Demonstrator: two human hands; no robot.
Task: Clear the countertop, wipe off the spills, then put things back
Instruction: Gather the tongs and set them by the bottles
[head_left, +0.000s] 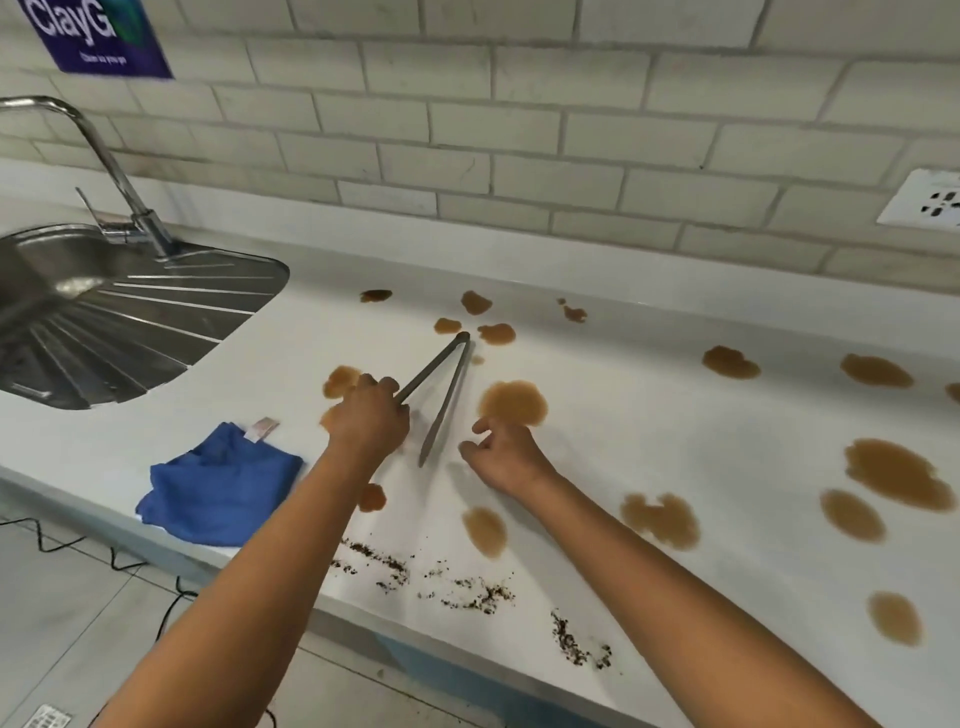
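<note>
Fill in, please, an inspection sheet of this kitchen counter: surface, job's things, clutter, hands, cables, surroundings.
Surface: white countertop with many brown spills and dark crumbs near the front edge.
Job's things: metal tongs among the spills; blue cloth lying at the front edge, untouched.
Clutter: nothing seen.
Hands: left hand grips one tong arm; right hand loosely curled beside the tongs, holding nothing.
Cables: black cable on the floor below the counter.
Surroundings: steel sink and tap at left; tiled wall, socket, blue sign.
</note>
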